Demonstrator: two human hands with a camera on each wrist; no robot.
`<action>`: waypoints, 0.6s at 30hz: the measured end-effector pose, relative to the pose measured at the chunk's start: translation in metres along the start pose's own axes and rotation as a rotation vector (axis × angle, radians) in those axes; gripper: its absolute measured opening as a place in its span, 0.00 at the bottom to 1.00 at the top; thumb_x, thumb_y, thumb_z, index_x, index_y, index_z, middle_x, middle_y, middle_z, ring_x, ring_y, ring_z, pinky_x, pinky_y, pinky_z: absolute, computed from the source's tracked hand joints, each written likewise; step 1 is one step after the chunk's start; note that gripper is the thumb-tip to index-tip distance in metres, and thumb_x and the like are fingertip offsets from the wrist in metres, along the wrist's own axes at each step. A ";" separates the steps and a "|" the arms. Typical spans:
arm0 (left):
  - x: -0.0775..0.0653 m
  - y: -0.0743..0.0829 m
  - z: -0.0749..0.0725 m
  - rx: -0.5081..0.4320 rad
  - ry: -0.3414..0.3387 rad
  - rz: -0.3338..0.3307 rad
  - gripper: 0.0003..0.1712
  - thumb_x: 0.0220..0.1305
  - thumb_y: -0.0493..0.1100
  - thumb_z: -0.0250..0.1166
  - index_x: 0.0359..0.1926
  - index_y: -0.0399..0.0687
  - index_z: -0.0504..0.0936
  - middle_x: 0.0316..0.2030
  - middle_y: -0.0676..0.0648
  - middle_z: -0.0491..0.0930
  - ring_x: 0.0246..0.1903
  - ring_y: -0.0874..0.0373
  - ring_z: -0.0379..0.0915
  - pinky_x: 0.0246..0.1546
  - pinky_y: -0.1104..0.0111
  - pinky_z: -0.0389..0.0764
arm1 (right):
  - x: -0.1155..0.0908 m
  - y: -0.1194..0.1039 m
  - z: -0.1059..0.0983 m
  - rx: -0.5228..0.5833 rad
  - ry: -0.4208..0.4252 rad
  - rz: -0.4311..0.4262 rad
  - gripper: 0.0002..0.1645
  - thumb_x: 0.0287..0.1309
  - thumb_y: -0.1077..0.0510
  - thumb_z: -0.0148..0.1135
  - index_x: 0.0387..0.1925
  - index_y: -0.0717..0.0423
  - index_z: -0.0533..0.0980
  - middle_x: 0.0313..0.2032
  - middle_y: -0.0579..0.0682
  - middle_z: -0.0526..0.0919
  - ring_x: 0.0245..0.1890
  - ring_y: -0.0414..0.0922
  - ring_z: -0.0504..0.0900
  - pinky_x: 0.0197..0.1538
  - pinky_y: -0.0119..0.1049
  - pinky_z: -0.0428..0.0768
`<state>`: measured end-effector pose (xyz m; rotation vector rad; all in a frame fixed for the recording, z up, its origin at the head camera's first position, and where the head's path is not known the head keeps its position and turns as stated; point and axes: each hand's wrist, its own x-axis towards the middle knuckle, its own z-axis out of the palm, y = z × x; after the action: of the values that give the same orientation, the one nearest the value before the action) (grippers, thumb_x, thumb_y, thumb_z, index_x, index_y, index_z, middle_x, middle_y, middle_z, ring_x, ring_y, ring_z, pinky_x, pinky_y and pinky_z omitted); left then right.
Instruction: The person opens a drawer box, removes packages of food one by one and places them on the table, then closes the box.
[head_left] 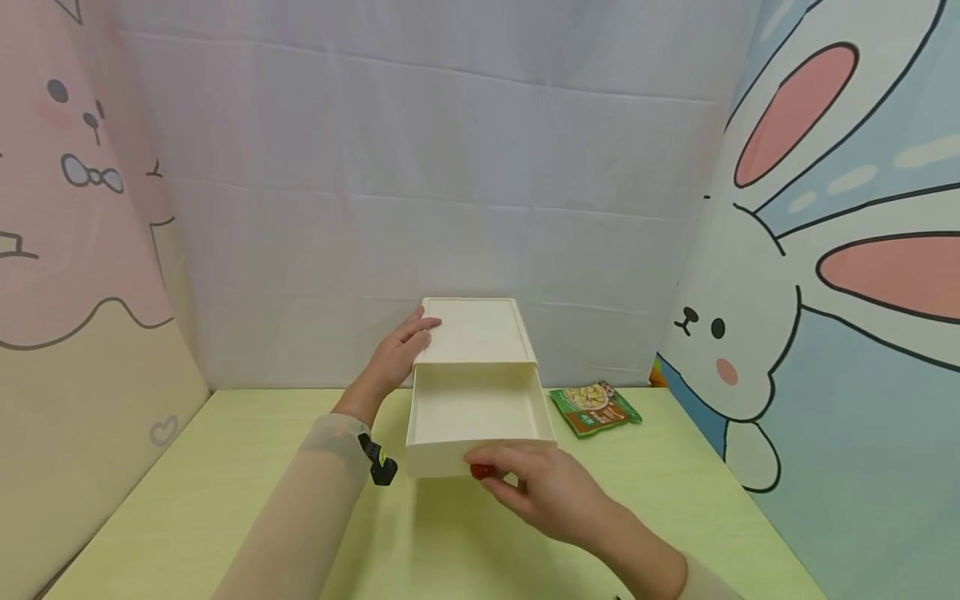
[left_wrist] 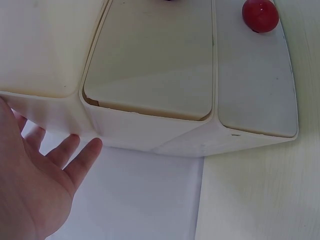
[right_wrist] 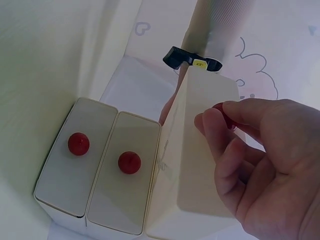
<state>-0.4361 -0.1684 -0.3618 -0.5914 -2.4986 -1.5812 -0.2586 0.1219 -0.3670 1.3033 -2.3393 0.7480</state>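
A white cabinet [head_left: 480, 329] of three stacked drawers stands on the table, its top drawer [head_left: 476, 417] pulled well out toward me. The inside of that drawer shows bare. My right hand [head_left: 551, 492] pinches the drawer's round red knob [head_left: 482, 472] between thumb and fingers. Against the cabinet's left side and top edge rests my left hand [head_left: 393, 354], its fingers spread and fairly straight. Below, in the right wrist view, the middle drawer [right_wrist: 112, 200] and bottom drawer [right_wrist: 62, 187] sit pushed in, each with a red knob, one middle [right_wrist: 129, 162], one bottom [right_wrist: 78, 144].
To the right of the cabinet a green and brown food packet [head_left: 592, 408] lies on the pale yellow-green table [head_left: 255, 475]. A white cloth [head_left: 337, 167] hangs close behind. Cartoon-printed panels rise at both sides. A black device [head_left: 380, 467] is strapped to the left wrist.
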 end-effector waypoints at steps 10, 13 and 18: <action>0.000 0.000 0.000 0.004 0.005 0.000 0.30 0.89 0.54 0.46 0.81 0.51 0.73 0.91 0.49 0.44 0.90 0.43 0.37 0.86 0.37 0.48 | 0.006 0.005 0.007 -0.024 0.038 0.073 0.20 0.70 0.62 0.73 0.60 0.48 0.86 0.54 0.43 0.93 0.45 0.35 0.89 0.40 0.22 0.84; 0.001 0.000 0.000 0.003 0.004 -0.001 0.30 0.89 0.54 0.46 0.81 0.51 0.73 0.91 0.49 0.44 0.90 0.43 0.37 0.86 0.38 0.49 | 0.007 0.007 0.008 -0.022 0.043 0.110 0.20 0.71 0.62 0.73 0.61 0.47 0.86 0.56 0.44 0.92 0.42 0.35 0.87 0.38 0.22 0.82; 0.001 -0.001 0.000 -0.004 0.003 0.005 0.29 0.89 0.53 0.46 0.80 0.50 0.73 0.91 0.48 0.44 0.90 0.43 0.36 0.86 0.38 0.48 | 0.011 0.010 0.010 -0.023 0.039 0.170 0.20 0.72 0.59 0.72 0.62 0.45 0.86 0.58 0.45 0.92 0.33 0.32 0.79 0.36 0.24 0.81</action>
<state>-0.4377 -0.1686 -0.3624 -0.5942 -2.4905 -1.5848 -0.2733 0.1131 -0.3721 1.0798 -2.4421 0.7883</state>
